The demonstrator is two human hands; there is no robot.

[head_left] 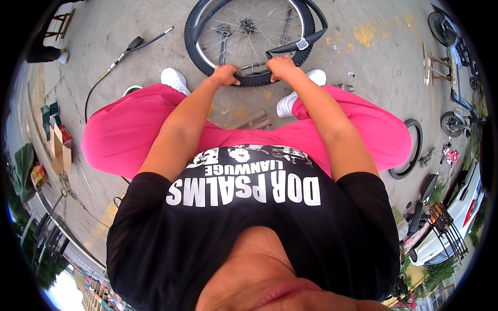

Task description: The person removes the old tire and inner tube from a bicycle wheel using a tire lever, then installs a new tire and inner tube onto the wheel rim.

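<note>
A bicycle wheel lies on the ground ahead of me, its silver rim and spokes [248, 25] inside a black knobby tyre [256, 80]. My left hand [226, 75] is closed around the tyre's near edge, left of its middle. Farther right, my right hand [280, 68] grips the same edge, thumb on top and fingers curled over the outer side. A black inner tube [315, 37] loops out over the wheel's right side, bearing a pale patch [302, 44], and runs down to my right thumb. How far the tube sits inside the tyre is hidden.
A grey wrench-like tool [223, 37] lies at the wheel's left. An air hose with an inflator handle [135, 43] stretches across the ground. Wood pieces [254, 120] lie between my feet. At right are a loose tyre [414, 150], a stool [439, 68] and parked scooters [453, 123].
</note>
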